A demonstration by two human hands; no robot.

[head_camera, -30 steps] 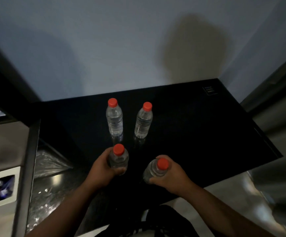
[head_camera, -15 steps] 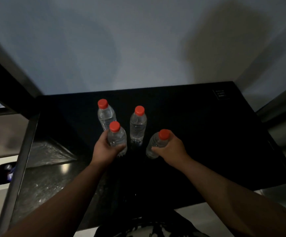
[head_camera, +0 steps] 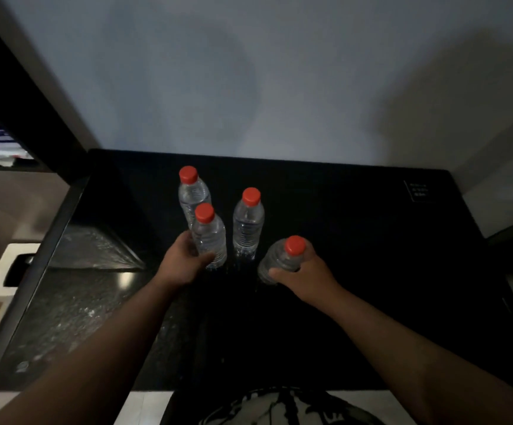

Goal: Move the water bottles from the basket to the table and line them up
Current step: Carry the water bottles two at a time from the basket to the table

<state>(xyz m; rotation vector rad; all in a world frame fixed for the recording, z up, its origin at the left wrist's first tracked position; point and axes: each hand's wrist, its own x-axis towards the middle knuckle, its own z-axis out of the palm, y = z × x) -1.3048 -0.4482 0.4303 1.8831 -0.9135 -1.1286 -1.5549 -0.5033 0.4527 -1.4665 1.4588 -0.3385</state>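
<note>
Several clear water bottles with red caps are over the black table (head_camera: pixel 356 256). Two stand free: a back-left bottle (head_camera: pixel 191 188) and a middle bottle (head_camera: pixel 248 225). My left hand (head_camera: pixel 181 262) grips a third bottle (head_camera: pixel 210 237) upright, just in front of the back-left one. My right hand (head_camera: pixel 304 276) grips a fourth bottle (head_camera: pixel 282 259), tilted toward me, to the right of the middle one. Whether the held bottles touch the table I cannot tell. The basket is not in view.
A grey wall rises behind the table. To the left lies a dark speckled counter (head_camera: pixel 65 308) with a metal rail (head_camera: pixel 34 277). A small white label (head_camera: pixel 417 190) sits at the table's back right corner. The table's right half holds nothing else.
Both hands have carried their bottles away from me, up to the two standing bottles. The left-hand bottle now sits in front of the back-left one; the right-hand bottle is beside the middle one.
</note>
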